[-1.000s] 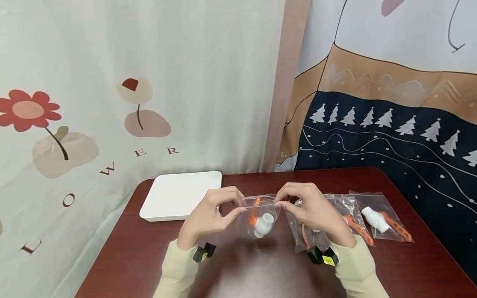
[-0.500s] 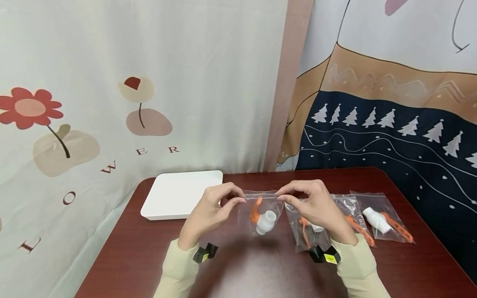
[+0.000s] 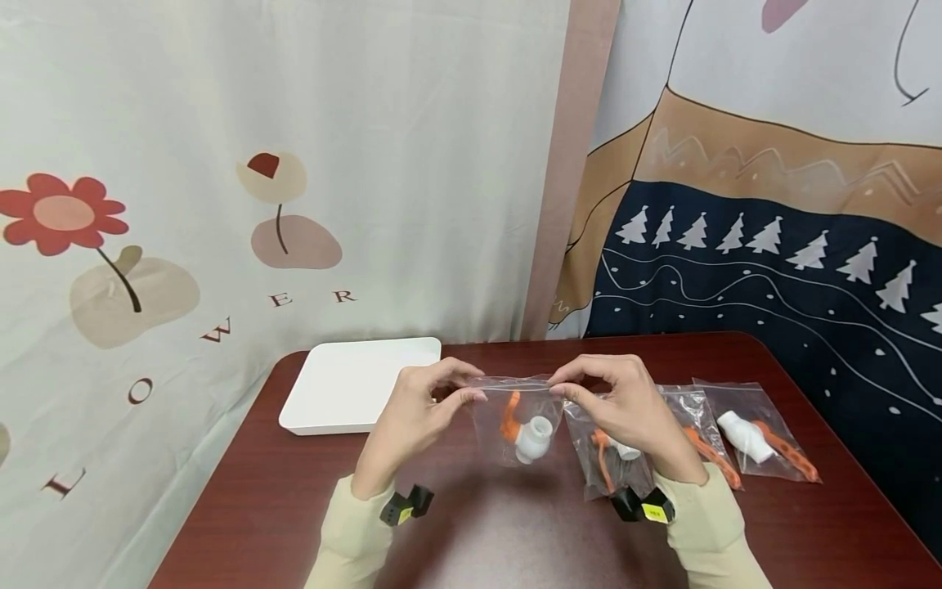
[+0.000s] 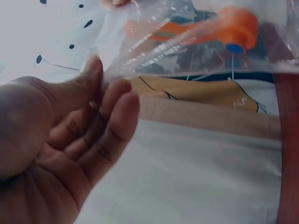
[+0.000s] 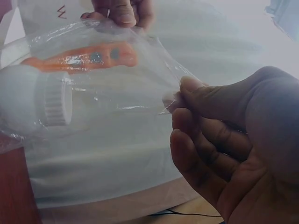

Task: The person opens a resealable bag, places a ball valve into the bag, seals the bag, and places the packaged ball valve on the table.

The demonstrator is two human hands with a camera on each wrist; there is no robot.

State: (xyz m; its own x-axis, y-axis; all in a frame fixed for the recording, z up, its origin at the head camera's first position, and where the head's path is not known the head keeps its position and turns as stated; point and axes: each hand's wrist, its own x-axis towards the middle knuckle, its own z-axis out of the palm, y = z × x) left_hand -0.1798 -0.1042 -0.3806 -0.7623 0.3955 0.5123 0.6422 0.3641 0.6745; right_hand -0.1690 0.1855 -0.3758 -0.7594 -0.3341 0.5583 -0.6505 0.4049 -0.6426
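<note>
A clear zip bag (image 3: 489,446) hangs above the table between both hands. Inside are a white plastic ball valve (image 3: 534,439) and its orange handle (image 3: 509,417). My left hand (image 3: 418,413) pinches the bag's top left corner between thumb and fingers. At the opposite top corner, my right hand (image 3: 624,406) grips the film the same way. In the left wrist view the orange handle (image 4: 233,28) has a blue spot on its end. The right wrist view shows the valve's ribbed white end (image 5: 58,98) through the plastic.
Several more bagged valves with orange handles lie at the right, one bag (image 3: 611,462) partly under my right hand and another (image 3: 746,438) farther out. A white tray-like slab (image 3: 356,384) sits at the back left of the dark red table (image 3: 294,507). Printed curtains (image 3: 412,164) stand behind.
The bag's top edge has come up slightly and been pulled straighter. The valve inside has shifted a little to the right and upward. Both hands keep their pinch.
</note>
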